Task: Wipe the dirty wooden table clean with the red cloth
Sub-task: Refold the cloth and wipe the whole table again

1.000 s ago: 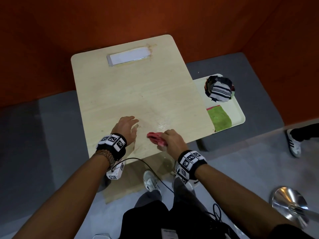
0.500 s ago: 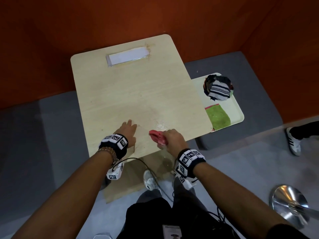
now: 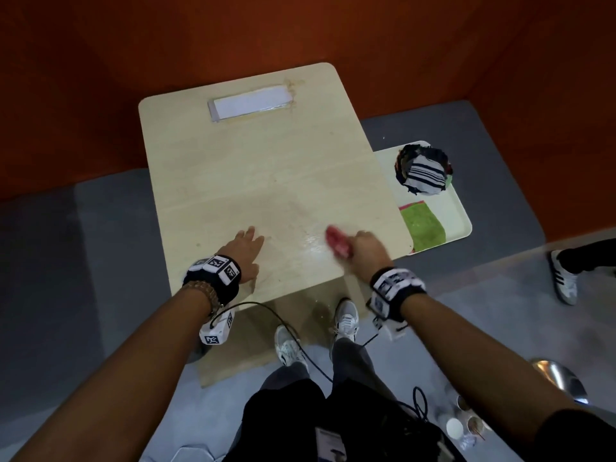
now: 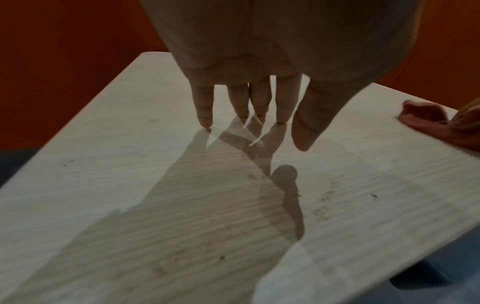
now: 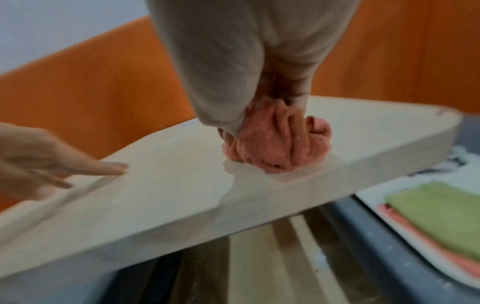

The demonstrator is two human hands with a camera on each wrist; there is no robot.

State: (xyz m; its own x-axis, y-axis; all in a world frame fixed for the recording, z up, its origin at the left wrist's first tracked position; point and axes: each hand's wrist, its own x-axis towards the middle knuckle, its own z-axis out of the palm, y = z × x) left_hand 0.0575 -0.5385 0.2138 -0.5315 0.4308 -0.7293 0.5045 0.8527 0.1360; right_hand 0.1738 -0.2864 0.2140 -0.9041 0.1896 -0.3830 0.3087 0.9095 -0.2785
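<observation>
Two hands are set on the wooden table (image 3: pixel 260 168) near its front edge. The left hand (image 3: pixel 246 253) is laid flat, fingers (image 4: pixel 205 107) straight and slightly spread, tips touching the surface, nothing held. The right hand (image 3: pixel 368 253) is curled round the red cloth (image 3: pixel 338 243), which is bunched into a wrinkled wad and pressed against the tabletop near the front right corner (blurred in the head view). A wet, glossy patch is seen beside the wad. Pale wood grain is marked with dark specks and faint smears (image 4: pixel 323 203) by the left hand.
</observation>
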